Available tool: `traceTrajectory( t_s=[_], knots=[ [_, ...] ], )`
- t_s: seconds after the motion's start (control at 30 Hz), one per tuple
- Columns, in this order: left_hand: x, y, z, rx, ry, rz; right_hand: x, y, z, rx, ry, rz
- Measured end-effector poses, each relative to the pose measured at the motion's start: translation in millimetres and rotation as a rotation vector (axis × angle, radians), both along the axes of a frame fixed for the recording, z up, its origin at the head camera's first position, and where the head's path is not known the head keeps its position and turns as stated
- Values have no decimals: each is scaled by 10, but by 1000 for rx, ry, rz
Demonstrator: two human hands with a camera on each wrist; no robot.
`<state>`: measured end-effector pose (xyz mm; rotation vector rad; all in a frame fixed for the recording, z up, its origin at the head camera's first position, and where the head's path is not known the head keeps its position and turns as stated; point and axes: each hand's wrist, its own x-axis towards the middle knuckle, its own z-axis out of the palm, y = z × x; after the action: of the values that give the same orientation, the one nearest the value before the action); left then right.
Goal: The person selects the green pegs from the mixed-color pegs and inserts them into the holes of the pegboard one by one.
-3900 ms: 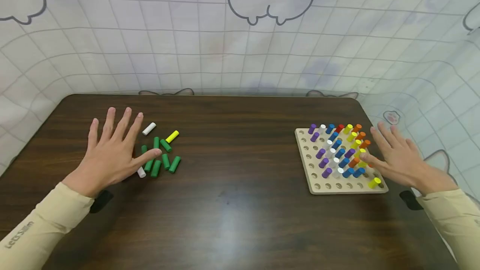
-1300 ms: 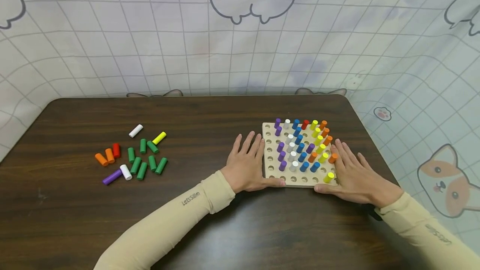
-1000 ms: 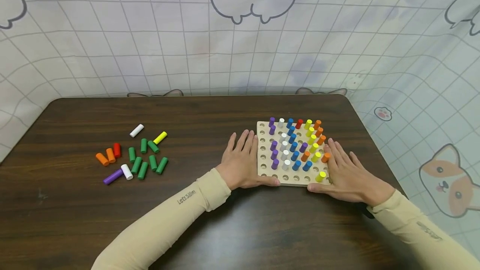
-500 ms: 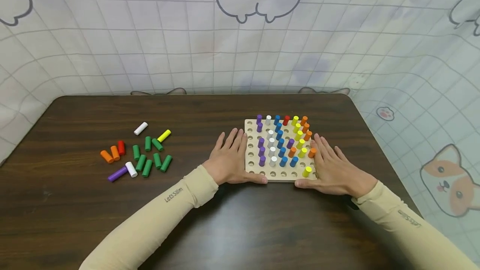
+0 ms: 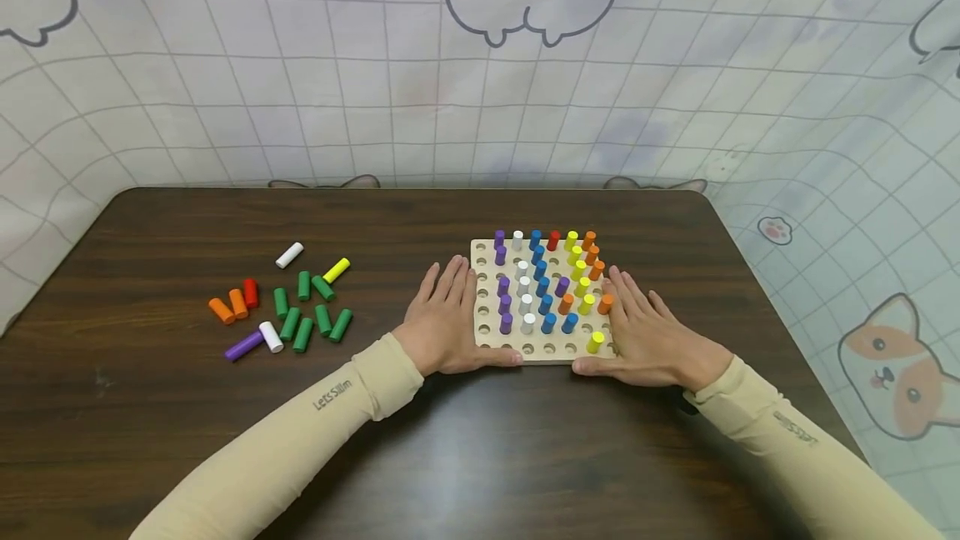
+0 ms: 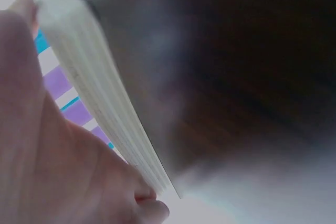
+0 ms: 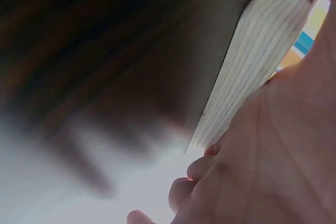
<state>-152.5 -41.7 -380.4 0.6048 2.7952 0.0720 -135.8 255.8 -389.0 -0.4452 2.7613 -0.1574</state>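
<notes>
A light wooden pegboard (image 5: 538, 350) lies flat on the dark table in the head view, with upright purple, white, blue, red, yellow and orange pegs in part of its holes. Along its left edge my left hand (image 5: 442, 319) rests with straight fingers, the thumb lying along the front edge. My right hand (image 5: 654, 336) mirrors this on the right edge, its fingers straight and its thumb at the front right corner. Both wrist views show the board's layered side, with the left palm (image 6: 58, 145) and the right palm (image 7: 273, 150) right beside it.
Loose pegs lie on the table (image 5: 187, 432) at the left: several green pegs (image 5: 303, 335), two orange, a red peg (image 5: 251, 292), a purple peg (image 5: 243, 346), two white and a yellow peg (image 5: 337, 270). A patterned cloth (image 5: 337, 65) hangs behind the table.
Both hands came to the pegboard's sides from wider apart. Since then the board has slid left across the table between them. The loose pegs stay where they lay.
</notes>
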Motion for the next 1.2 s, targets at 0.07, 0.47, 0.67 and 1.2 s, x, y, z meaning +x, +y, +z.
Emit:
traceTrajectory(
  t_s=[0.07,0.47,0.67,1.2],
  knots=[
    [19,-33,11,-14,5,-5,0,-46,15,1,3,5],
    [46,-290,-4,-15,4,-2,-16,-291,16,-9,-12,16],
    [33,-441,-48,7,10,-4,-22,-413,12,-8,-7,31],
    [36,-750,-109,16,19,11,-49,-682,-4,-25,-22,59]
  ],
)
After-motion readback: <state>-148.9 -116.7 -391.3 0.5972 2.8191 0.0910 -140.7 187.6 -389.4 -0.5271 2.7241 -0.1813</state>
